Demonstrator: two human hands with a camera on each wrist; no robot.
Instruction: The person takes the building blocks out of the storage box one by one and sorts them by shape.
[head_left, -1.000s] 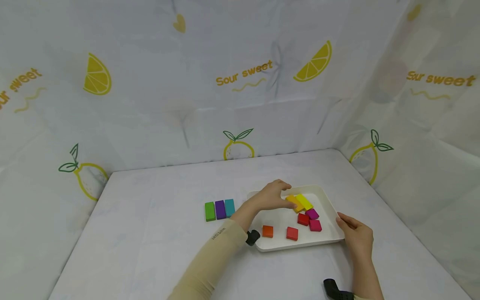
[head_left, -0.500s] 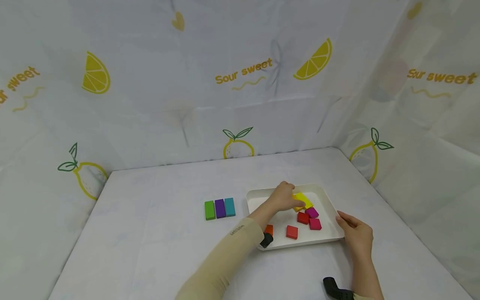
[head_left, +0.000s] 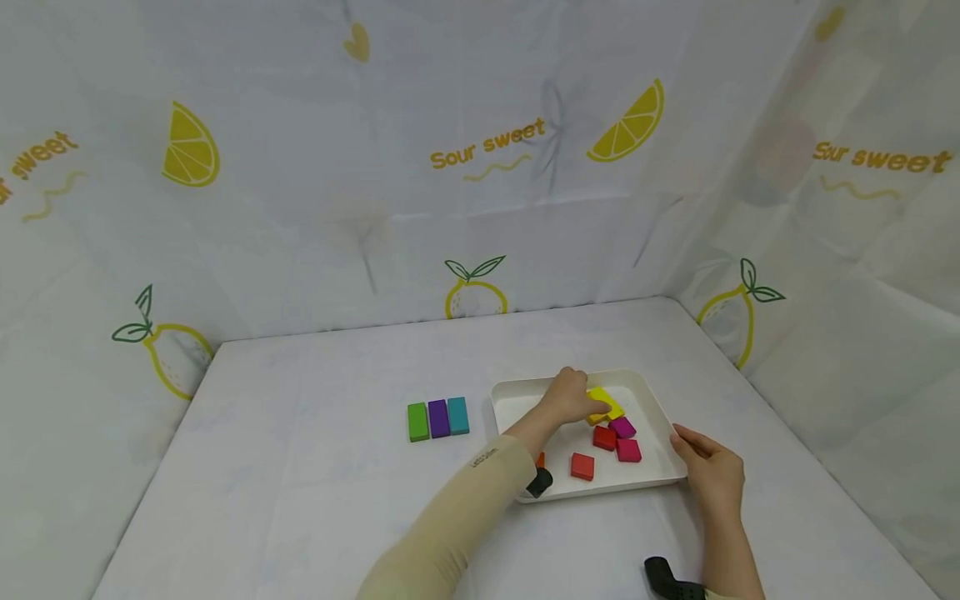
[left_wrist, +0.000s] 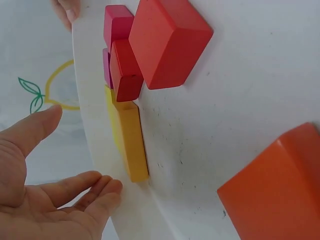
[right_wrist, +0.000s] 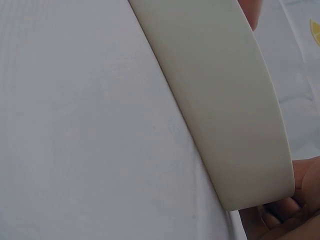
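A shallow white tray (head_left: pixel 656 450) lies flat on a white-covered worktop (head_left: pixel 315 467), and the hands are both at it. The right hand (head_left: pixel 711 473) grips the tray at its right front corner, thumb at the rim and fingers bent around the outside. The left hand (head_left: pixel 568 396) reaches in over the rear half of the tray, thumb and fingers spread apart with nothing clasped between them; its fingertips are just beside an amber block (left_wrist: pixel 131 142), and whether they touch it cannot be told. The amber block lies on the tray floor toward the rear, partly hidden by the left hand in the head view, with a yellow block (head_left: pixel 605 397) alongside it on the side nearer the tray's right edge. In front of that pair, still in the tray's right half, a magenta block (head_left: pixel 623 427), a red block (head_left: pixel 604 438) and a pink block (head_left: pixel 628 451) form a small cluster. A lighter red block (head_left: pixel 582 467) lies apart from them near the middle of the tray's front edge, and an orange block (left_wrist: pixel 280 192) is near the tray's left front corner, mostly covered in the head view by the beige sleeve (head_left: pixel 450 517) and a black wrist device (head_left: pixel 540 483). Outside the tray, to its left, a green block (head_left: pixel 418 422), a purple block (head_left: pixel 439 418) and a teal block (head_left: pixel 458 416) lie side by side. Behind the tray hangs a pale curtain (head_left: pixel 300 208) printed with lemons.
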